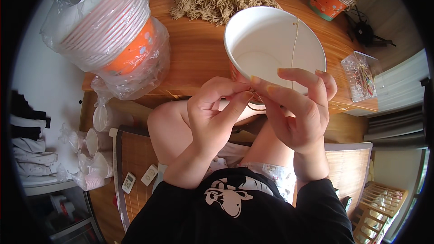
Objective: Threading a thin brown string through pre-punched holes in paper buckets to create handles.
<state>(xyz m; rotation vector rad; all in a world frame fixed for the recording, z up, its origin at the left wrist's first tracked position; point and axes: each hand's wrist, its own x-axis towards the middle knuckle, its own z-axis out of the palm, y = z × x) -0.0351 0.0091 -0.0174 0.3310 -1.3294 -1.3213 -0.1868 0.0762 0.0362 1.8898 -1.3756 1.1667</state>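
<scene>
Bringing both hands together near the middle of the frame, the person works at a thin tan string just below the rim of a large white-lined bucket. The left hand has its grip closed, thumb and forefinger clamped on a small bit of the string. The right hand meets it from the other side, forefinger bent toward the same spot and other fingers raised; whether its grip is clamped on the string cannot be told, since the fingers overlap there. One length of string crosses the bucket's opening from the far rim and passes behind the right hand.

The bucket stands tilted toward the person at the near edge of the wooden tabletop. Behind it, at the top centre, lies a heap of tan yarn. Nested buckets in clear plastic fill the upper left, and another orange stack stands at the upper right. A clear tray of small items sits at the right edge. At the lower left lies a white remote.
</scene>
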